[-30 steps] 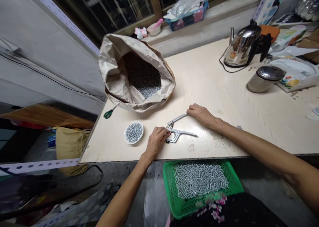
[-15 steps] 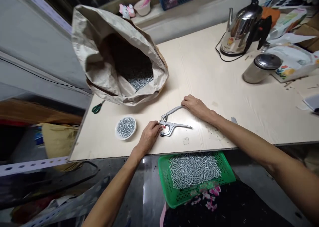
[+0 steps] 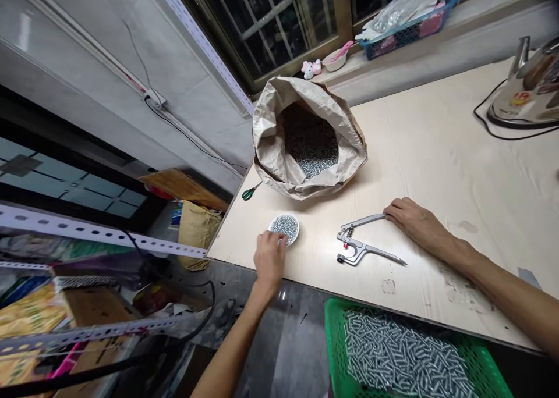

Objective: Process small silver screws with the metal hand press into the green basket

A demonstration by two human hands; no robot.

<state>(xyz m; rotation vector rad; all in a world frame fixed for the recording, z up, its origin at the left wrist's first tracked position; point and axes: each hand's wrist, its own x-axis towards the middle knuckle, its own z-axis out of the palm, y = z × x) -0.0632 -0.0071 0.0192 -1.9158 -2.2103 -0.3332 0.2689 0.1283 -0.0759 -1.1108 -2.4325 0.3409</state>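
Note:
My left hand (image 3: 269,261) is at the near-left edge of a small white bowl (image 3: 298,230) filled with small silver metal pieces (image 3: 286,224). Its fingers are curled together at the rim; what they hold, if anything, is too small to make out. With its fingers closed, my right hand (image 3: 408,215) grips the end of the upper handle of grey metal snap pliers (image 3: 360,251). The pliers lie on the table with their handles apart, showing a spring and a red bit near the jaw.
A large paper-like sack (image 3: 271,153) of metal pieces stands open behind the bowl. Green scissors (image 3: 248,193) lie left. A green basket (image 3: 334,340) of metal pieces sits below the table (image 3: 419,153) edge. A kettle (image 3: 524,95) stands at far right.
My left hand has moved left from the pliers' jaw to the white bowl. My right hand stays on the upper handle. The camera view has swung left.

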